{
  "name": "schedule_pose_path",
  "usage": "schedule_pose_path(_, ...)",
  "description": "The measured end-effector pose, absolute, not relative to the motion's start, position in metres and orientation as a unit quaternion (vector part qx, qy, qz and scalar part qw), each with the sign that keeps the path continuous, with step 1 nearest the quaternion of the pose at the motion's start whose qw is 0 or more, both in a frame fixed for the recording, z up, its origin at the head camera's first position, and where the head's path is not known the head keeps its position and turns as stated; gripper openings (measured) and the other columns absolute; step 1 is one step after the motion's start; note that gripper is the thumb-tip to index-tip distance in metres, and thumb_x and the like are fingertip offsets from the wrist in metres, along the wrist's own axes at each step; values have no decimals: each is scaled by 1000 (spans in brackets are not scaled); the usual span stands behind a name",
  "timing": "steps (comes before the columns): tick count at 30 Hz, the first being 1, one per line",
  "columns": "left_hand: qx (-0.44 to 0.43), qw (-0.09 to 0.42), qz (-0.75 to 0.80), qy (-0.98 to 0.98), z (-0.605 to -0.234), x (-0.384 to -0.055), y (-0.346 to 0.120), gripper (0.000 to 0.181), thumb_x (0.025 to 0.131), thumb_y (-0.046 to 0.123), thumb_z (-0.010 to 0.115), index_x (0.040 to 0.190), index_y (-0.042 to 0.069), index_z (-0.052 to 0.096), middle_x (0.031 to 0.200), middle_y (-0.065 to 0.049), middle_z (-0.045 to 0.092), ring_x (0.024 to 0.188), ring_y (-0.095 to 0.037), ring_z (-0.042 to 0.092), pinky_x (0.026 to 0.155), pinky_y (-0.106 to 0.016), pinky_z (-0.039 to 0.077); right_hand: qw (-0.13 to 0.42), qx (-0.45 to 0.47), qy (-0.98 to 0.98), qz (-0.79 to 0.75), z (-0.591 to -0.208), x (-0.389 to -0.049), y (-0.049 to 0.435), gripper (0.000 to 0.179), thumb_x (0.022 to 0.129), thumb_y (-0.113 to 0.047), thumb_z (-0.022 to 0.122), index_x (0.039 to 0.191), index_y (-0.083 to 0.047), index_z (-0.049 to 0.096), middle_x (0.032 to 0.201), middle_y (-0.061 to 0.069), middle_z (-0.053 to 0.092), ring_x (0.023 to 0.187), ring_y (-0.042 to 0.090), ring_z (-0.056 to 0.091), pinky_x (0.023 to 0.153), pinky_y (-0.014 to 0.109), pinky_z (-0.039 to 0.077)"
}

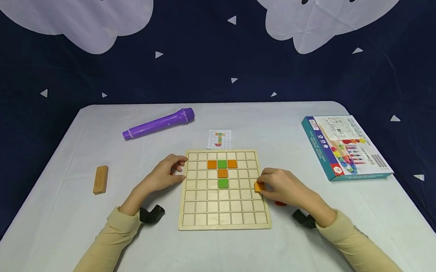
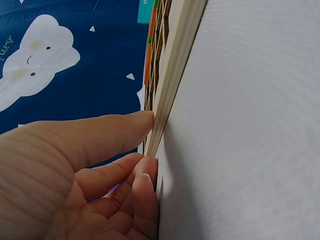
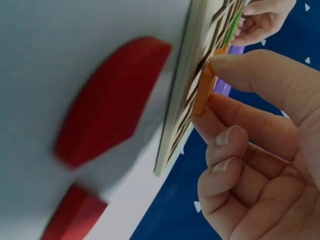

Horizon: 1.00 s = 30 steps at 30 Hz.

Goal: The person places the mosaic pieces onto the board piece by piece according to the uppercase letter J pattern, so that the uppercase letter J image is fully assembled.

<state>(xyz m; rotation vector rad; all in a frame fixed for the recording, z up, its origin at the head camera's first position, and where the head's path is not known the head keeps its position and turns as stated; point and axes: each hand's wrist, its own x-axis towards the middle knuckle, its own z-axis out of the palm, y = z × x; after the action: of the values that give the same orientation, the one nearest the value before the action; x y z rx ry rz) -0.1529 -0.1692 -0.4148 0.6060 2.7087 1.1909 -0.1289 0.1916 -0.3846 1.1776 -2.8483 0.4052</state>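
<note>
While the gridded wooden board (image 1: 224,195) lies flat at the middle of the counter (image 1: 223,255), two hands attend to its opposite sides.

Left hand (image 1: 163,176): at the board's left edge, gripping nothing; thumb reaching to the rim, fingers loosely bent, presumably a light brace against sliding.

Right hand (image 1: 282,184): at the board's right edge, pinching one orange tile (image 3: 203,92) between thumb and fingers. Held by its sides, probably so that a face is free to lie flat in a square; whether it touches the board cannot be told.

Tiles on the board, toward the far side, one to a square: left orange tile (image 1: 211,164), far green tile (image 1: 222,164) and right orange tile (image 1: 232,164) in one row; nearer, in line with the green, middle orange tile (image 1: 222,173), then near green tile (image 1: 223,183).

Pattern card (image 1: 219,139): at the board's far edge, likely for easy consulting; its small coloured figure ends in red.

Red pieces (image 3: 112,105): two, on the counter right of the board, seemingly within easy reach.

Outlying, apparently set aside for working room: purple microphone (image 1: 159,124), far left; wooden block (image 1: 100,180), left; game box (image 1: 347,147), far right.
</note>
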Motion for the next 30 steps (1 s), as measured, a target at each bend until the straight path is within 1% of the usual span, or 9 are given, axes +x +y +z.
schedule_pose_path(13, 198, 61, 393, 896, -417, -154, -169, 50, 78, 0, 69, 125, -7, 51, 101, -15, 54, 85, -17, 50, 67, -19, 40, 18, 414, -901, 132, -379, -134, 163, 14, 78, -18, 73, 87, -7, 72, 78, -1, 61, 65, 3, 44, 59, 16, 41)
schedule_pose_path(22, 193, 73, 396, 895, -415, -153, -167, 52, 79, 1, 68, 126, -6, 50, 102, -14, 53, 86, -17, 49, 68, -19, 40, 5, 427, -893, 144, -380, -133, 147, 8, 79, -16, 71, 83, -9, 70, 78, -2, 61, 65, 3, 45, 59, 16, 40)
schedule_pose_path(28, 192, 70, 393, 896, -415, -153, -167, 52, 79, 2, 69, 127, -6, 50, 103, -14, 54, 87, -17, 50, 68, -19, 40, 5, 445, -885, 138, -382, -133, 140, 6, 80, -15, 71, 82, -10, 71, 80, -1, 63, 68, 3, 51, 61, 16, 45)
schedule_pose_path(30, 193, 71, 392, 897, -414, -153, -167, 52, 79, 2, 69, 127, -6, 50, 103, -14, 54, 87, -17, 50, 68, -19, 40, 7, 450, -882, 137, -383, -132, 138, 6, 80, -15, 71, 82, -10, 71, 79, -2, 63, 68, 4, 51, 61, 16, 45)
